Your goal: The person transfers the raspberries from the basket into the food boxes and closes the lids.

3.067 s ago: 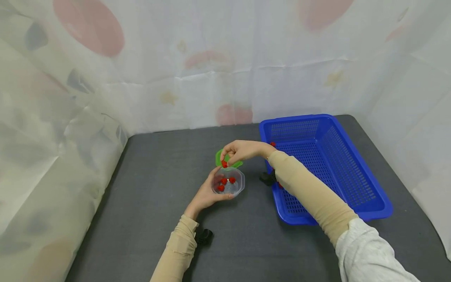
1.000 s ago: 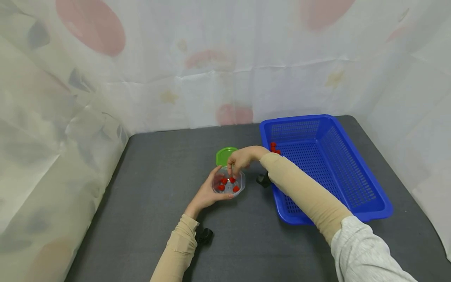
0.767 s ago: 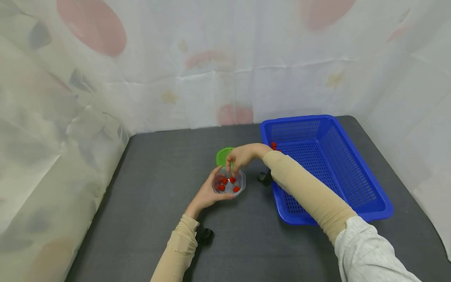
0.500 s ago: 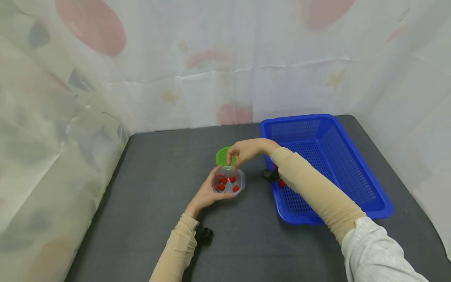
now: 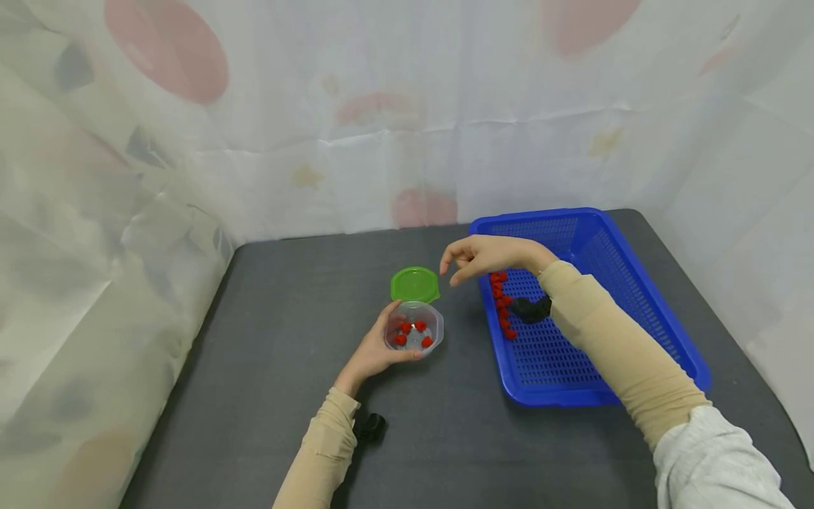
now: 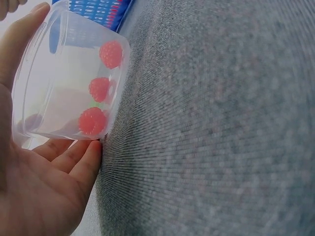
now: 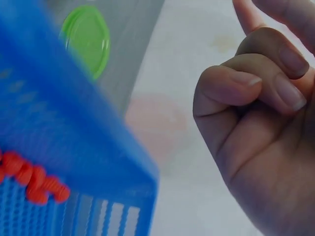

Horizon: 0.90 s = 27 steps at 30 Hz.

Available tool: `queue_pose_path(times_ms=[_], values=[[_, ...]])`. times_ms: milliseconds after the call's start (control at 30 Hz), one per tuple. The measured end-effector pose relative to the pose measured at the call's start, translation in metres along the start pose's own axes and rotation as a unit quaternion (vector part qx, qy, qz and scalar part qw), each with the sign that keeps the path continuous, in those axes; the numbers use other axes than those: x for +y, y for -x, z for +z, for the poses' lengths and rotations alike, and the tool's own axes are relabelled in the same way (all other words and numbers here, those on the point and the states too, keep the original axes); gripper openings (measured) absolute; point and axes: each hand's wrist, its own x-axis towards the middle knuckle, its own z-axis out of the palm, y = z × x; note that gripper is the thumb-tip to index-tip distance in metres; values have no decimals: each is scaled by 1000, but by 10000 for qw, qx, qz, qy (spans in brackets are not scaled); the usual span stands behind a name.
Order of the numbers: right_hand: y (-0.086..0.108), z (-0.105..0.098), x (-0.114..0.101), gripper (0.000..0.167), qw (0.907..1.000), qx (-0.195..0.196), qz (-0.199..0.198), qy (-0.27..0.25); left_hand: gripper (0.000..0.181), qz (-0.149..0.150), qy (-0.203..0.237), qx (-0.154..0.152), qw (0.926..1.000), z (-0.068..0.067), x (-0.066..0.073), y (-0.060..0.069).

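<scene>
My left hand [image 5: 371, 351] grips a small clear plastic container [image 5: 416, 308], thumb on the near side and fingers on the far side. Several red raspberries [image 5: 427, 341] lie inside; the left wrist view shows raspberries [image 6: 93, 121] at the bottom of the container [image 6: 69, 59], just above the table. My right hand [image 5: 492, 253] is in the air by the left edge of the blue basket [image 5: 559, 364], index finger and thumb apart. In the right wrist view, the right hand [image 7: 261, 128] has loosely curled fingers and holds nothing. A green lid [image 5: 415, 285] lies behind the container.
More raspberries [image 5: 504, 302] sit in a row along the basket's left side. The basket stands at the right of the dark grey table [image 5: 286, 367]. Patterned white curtains [image 5: 407, 106] hang at the back and sides.
My right hand let go of a raspberry in the container, then rose and moved right towards the basket, uncovering the lid and basket raspberries. The left hand keeps hold of the container, nearly unmoved.
</scene>
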Motion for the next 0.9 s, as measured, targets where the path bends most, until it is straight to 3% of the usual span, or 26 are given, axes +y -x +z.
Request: queue_pose_path(times_ms=[433, 633, 733, 900], values=[[40, -8, 53, 35, 9938, 689, 246, -837, 102, 56, -45, 21, 10000, -1, -1, 1], [47, -10, 76, 38, 9893, 886, 464, -1059, 102, -33, -19, -124, 9999, -1, 2, 0], [48, -9, 89, 34, 9876, 908, 491, -1187, 100, -45, -47, -207, 9998, -3, 18, 6], [47, -5, 111, 39, 9840, 938, 626, -1380, 103, 41, -128, -63, 9999, -1, 7, 3]])
